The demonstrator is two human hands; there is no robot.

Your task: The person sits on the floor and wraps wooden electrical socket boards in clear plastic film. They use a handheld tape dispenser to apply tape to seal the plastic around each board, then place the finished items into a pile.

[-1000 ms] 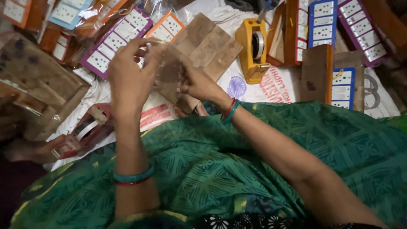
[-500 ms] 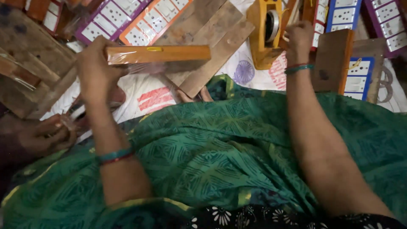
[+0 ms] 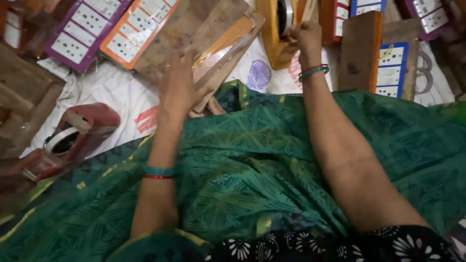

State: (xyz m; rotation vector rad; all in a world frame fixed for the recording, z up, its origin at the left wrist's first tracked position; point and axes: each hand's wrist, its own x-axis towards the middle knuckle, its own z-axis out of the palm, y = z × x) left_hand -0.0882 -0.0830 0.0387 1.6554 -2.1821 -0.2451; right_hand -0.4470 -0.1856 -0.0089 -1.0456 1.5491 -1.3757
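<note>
My left hand (image 3: 178,80) lies flat, fingers spread, on a plastic-wrapped wooden board (image 3: 221,46) that rests on the white cloth beyond my green-draped lap. My right hand (image 3: 305,35) reaches further out and pinches the tape end at a yellow tape dispenser (image 3: 274,29). Both wrists wear green and red bangles. The dispenser's top is cut off by the frame edge.
Switch boards with purple (image 3: 80,26), orange (image 3: 138,26) and blue (image 3: 391,70) frames lie around, with bare wooden boards (image 3: 360,51) to the right. A red tape dispenser (image 3: 73,138) sits at the left on the white printed cloth (image 3: 111,94). Green patterned fabric (image 3: 252,165) covers my lap.
The wrapped board went from held up in my left hand to lying on the pile under my flat palm. My right hand stayed at the yellow tape dispenser.
</note>
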